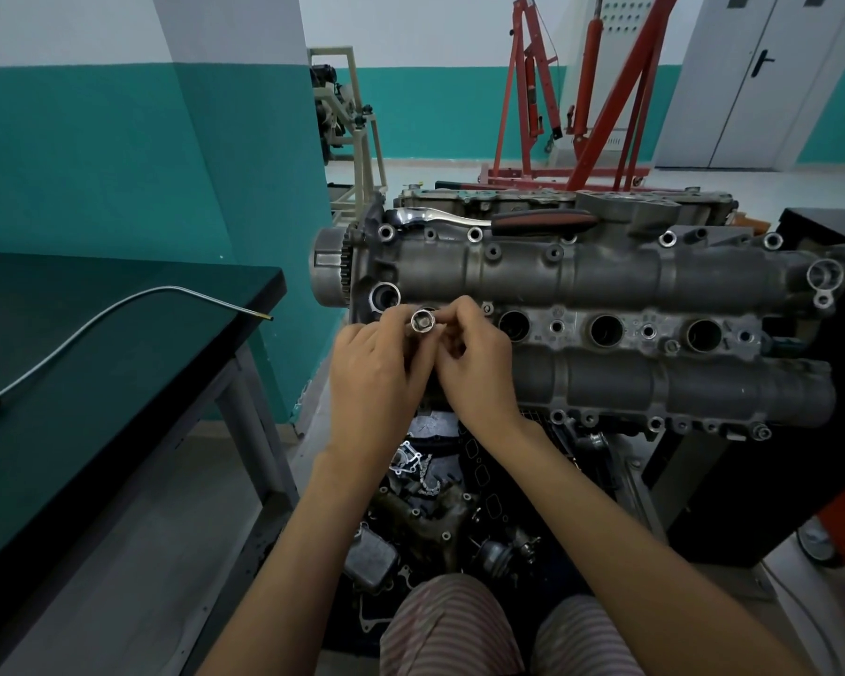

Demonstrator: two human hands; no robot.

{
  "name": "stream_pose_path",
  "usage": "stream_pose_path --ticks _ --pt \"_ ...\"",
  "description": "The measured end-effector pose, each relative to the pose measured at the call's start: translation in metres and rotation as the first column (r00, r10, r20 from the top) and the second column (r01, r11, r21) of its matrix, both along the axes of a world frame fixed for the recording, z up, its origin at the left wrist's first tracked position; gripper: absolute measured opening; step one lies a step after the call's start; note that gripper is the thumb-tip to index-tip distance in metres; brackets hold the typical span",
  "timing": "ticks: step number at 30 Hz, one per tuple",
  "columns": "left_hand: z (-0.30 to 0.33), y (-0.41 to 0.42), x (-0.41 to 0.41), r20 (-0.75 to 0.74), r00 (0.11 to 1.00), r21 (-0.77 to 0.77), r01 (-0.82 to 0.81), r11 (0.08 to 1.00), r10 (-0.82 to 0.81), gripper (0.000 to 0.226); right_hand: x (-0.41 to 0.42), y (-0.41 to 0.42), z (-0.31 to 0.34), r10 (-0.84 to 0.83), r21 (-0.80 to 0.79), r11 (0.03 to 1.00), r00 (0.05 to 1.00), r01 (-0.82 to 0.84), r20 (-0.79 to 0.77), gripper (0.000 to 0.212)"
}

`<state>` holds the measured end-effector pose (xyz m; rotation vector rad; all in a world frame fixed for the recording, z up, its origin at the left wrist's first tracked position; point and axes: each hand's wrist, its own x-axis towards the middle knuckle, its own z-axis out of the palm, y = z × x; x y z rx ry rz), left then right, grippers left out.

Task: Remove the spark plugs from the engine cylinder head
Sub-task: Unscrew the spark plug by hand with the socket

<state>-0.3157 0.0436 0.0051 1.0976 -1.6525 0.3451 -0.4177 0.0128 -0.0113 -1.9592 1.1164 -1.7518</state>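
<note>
Spark plug socket (421, 322), a short chrome tube with its open end turned up toward the person, sits between both hands right over the engine head (606, 280), at the leftmost of the plug holes along the middle. Whether a plug is inside the socket cannot be told. The left hand (379, 368) has its fingers curled round the socket from the left and below, and the right hand (476, 361) pinches it from the right with thumb and fingertips, the rest of its fingers folded in. Both hands touch each other at the knuckles. Just right of the right hand three more round plug holes (606, 330) run in a row, dark inside, too deep to see their bottoms. Beyond the hands, on the far edge of the engine head, a ratchet wrench (493, 219) with a black and red grip lies flat, its chrome head to the left. Well to the left of the left hand stands a dark table (118, 344) with a long bent metal rod (113, 307) lying on it, its tip near the table's corner. Below the hands, on the floor, loose engine parts (425, 519) lie in a heap near the person's striped trousers (459, 626). Far behind the engine stands a red hoist (576, 90).
</note>
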Motion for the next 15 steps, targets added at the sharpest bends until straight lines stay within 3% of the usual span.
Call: stream_pose_path --ticks 2,7,11,15 --pt "-0.0004 -0.0003 0.0017 0.034 0.999 0.004 0.014 1.000 -0.015 0.020 -0.0010 0.0004 -0.0010 0.012 -0.013 1.000 1.000 -0.013 -0.026 0.009" --pt "-0.0005 -0.0015 0.0011 0.046 0.999 -0.004 -0.007 1.000 0.008 0.003 0.0007 -0.0014 -0.0014 -0.023 -0.035 0.999 0.996 0.020 -0.086 0.014" --pt "0.0004 -0.0010 -0.0001 0.016 0.999 -0.019 -0.042 0.999 0.042 0.022 0.0012 0.0001 -0.0015 -0.027 0.008 1.000 0.998 0.028 -0.053 0.025" --pt "0.0003 -0.0007 -0.0009 0.007 1.000 -0.014 -0.016 1.000 0.016 0.015 0.0011 0.0020 0.0007 -0.014 0.013 1.000 1.000 0.014 -0.005 0.007"
